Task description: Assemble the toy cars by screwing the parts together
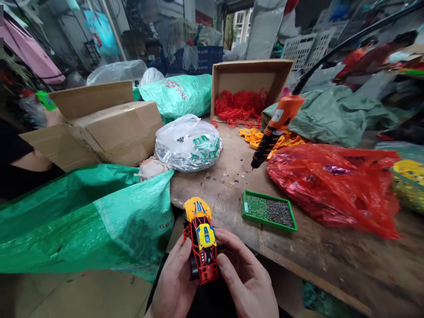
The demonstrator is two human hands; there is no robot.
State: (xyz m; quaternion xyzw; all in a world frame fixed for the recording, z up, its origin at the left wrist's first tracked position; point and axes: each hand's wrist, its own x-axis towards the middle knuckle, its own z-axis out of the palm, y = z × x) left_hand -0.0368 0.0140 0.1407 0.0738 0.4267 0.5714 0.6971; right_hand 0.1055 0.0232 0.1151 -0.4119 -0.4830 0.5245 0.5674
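Observation:
A toy car (206, 236) with a yellow-orange hood, a yellow roof and a red cage frame is held upright over the near table edge. My left hand (177, 276) grips its left side, thumb along the red frame. On the right side my right hand (247, 274) holds it, with thumb and fingers around the rear part. Beyond the car, a green tray (270, 211) with many small dark screws lies on the wooden table (228, 194). An orange and black electric screwdriver (276, 126) hangs tip down above the table.
Green sack (132, 216) and open cardboard box (122, 132) at left; clear bag (188, 143) in the middle. Red parts (240, 106) fill a tipped box behind. Orange parts (255, 138), a red bag (334, 181) and a green cloth (338, 115) lie right. People sit at both sides.

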